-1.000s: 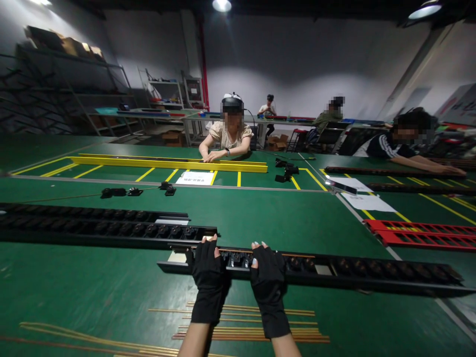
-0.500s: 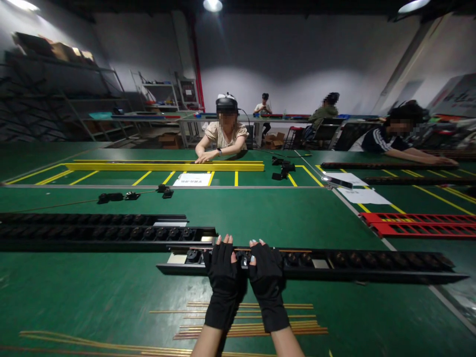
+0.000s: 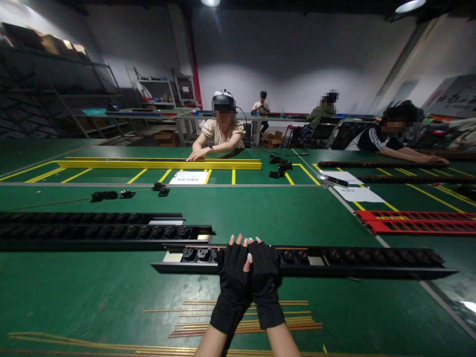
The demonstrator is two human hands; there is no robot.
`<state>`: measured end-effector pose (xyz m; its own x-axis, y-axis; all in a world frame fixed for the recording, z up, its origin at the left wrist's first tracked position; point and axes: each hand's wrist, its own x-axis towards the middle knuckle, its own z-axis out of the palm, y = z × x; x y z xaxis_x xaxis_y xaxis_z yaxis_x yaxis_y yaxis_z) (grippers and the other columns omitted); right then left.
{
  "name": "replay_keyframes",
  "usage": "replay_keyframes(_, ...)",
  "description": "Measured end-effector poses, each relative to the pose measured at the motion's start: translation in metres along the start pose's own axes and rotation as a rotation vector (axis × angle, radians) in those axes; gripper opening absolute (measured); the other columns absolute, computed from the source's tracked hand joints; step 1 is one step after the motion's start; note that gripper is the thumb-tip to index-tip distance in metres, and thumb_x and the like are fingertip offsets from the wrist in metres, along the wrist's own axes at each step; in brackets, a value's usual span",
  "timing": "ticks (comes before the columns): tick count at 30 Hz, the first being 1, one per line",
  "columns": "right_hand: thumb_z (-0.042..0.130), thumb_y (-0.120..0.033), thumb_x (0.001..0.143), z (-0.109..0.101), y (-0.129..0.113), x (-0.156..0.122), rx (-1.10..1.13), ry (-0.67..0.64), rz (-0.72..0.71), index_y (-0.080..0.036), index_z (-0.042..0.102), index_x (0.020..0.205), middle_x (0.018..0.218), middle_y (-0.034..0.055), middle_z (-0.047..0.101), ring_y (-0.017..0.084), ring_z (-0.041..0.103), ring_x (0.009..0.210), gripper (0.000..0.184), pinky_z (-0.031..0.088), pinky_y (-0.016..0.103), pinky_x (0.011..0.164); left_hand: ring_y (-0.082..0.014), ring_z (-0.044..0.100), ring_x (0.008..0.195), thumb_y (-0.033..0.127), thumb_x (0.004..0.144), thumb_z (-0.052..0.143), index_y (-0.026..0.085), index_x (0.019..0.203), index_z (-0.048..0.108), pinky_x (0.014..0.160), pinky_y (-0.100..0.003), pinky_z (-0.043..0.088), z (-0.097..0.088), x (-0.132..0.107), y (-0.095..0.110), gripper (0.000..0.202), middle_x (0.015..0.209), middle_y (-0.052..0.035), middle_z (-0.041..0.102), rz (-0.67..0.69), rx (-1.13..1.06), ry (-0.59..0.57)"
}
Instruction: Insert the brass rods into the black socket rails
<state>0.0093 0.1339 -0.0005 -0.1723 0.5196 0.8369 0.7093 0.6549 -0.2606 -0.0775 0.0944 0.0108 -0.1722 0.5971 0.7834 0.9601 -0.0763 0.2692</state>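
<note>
Left hand (image 3: 235,270) now slid against right hand (image 3: 265,270), both palm-down over black rail (image 3: 353,272), grip unclear, leaving more blocks (image 3: 203,255) uncovered leftward.

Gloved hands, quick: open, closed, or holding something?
Left hand: palm down over the black channel rail, grip can't be told.
Right hand: palm down alongside, grip hidden too.

Count: 1 left hand (image 3: 234,270), 1 right hand (image 3: 265,267), 1 black channel (image 3: 305,272) near centre, 2 more black channels (image 3: 104,245) on the left, 1 yellow channel (image 3: 159,165) far, 3 paper sheets (image 3: 189,178), 4 co-workers (image 3: 223,131) far. Near brass-coloured rods (image 3: 307,327) overlap, uncountable.
</note>
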Motion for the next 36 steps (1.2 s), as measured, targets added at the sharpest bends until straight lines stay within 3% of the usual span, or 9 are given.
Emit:
replay_keyframes(7,0.039,-0.014,0.094,-0.003,-0.002,0.004,0.004,0.024,-0.011,-0.018,0.067,0.122,0.113,0.0091,0.074,0.019,0.063,0.118,0.039,0.035,0.038,0.110,-0.0207,0.059,0.125,0.018,0.098,0.037,0.019,0.142,0.049,0.105,-0.040,0.043,0.009,-0.004,0.002,0.046,0.129,-0.0111,0.067,0.026,-0.029,0.016)
replay_keyframes(11,0.036,-0.016,0.096,-0.010,0.000,0.007,-0.008,-0.003,-0.033,-0.018,0.067,0.122,0.121,0.0087,0.071,0.021,0.055,0.131,0.040,0.035,0.041,0.111,-0.0211,0.058,0.127,0.021,0.099,0.035,0.017,0.142,0.050,0.106,-0.040,0.042,0.007,-0.005,0.000,0.046,0.129,-0.0121,0.067,0.032,-0.043,0.001)
replay_keyframes(14,0.037,-0.017,0.097,-0.014,0.002,0.007,-0.075,0.007,0.043,-0.018,0.068,0.120,0.125,0.0092,0.070,0.025,0.048,0.138,0.038,0.032,0.046,0.113,-0.0215,0.058,0.127,0.021,0.099,0.033,0.016,0.137,0.055,0.107,-0.041,0.040,0.005,-0.005,0.002,0.045,0.127,-0.0122,0.068,0.034,-0.021,-0.012)
replay_keyframes(17,0.038,-0.018,0.097,-0.014,0.002,0.008,-0.111,0.012,0.154,-0.017,0.068,0.119,0.119,0.0099,0.072,0.027,0.052,0.133,0.036,0.024,0.054,0.115,-0.0217,0.059,0.125,0.017,0.097,0.038,0.017,0.134,0.058,0.111,-0.041,0.035,0.004,-0.004,0.003,0.042,0.125,-0.0105,0.069,0.028,0.004,-0.016)
replay_keyframes(21,0.038,-0.018,0.097,-0.016,0.004,0.009,-0.103,0.009,0.146,-0.018,0.068,0.116,0.117,0.0085,0.073,0.027,0.056,0.129,0.036,0.019,0.055,0.117,-0.0223,0.060,0.123,0.015,0.096,0.040,0.017,0.133,0.058,0.114,-0.043,0.029,0.003,-0.003,0.003,0.041,0.122,-0.0092,0.071,0.043,0.030,0.006)
replay_keyframes(25,0.035,-0.019,0.098,-0.022,0.016,0.009,-0.104,0.062,0.158,-0.017,0.067,0.120,0.123,0.0100,0.070,0.027,0.051,0.134,0.039,0.018,0.056,0.117,-0.0232,0.057,0.127,0.013,0.095,0.040,0.018,0.138,0.052,0.111,-0.045,0.031,0.002,-0.004,0.005,0.045,0.125,-0.0108,0.069,0.026,0.001,-0.011)
replay_keyframes(30,0.036,-0.018,0.098,-0.027,0.027,0.010,-0.120,0.045,0.188,-0.018,0.068,0.115,0.115,0.0074,0.073,0.024,0.056,0.127,0.036,0.022,0.053,0.116,-0.0239,0.057,0.127,0.010,0.092,0.043,0.016,0.138,0.052,0.110,-0.044,0.031,0.002,-0.004,0.007,0.047,0.128,-0.0107,0.068,0.030,0.016,-0.015)
replay_keyframes(36,0.036,-0.022,0.099,-0.025,0.037,0.010,-0.219,0.068,0.207,-0.018,0.067,0.122,0.124,0.0111,0.070,0.027,0.052,0.132,0.039,0.019,0.058,0.116,-0.0233,0.058,0.126,0.009,0.093,0.041,0.016,0.138,0.052,0.109,-0.042,0.034,0.002,-0.003,0.006,0.047,0.128,-0.0112,0.068,0.041,0.007,-0.007)
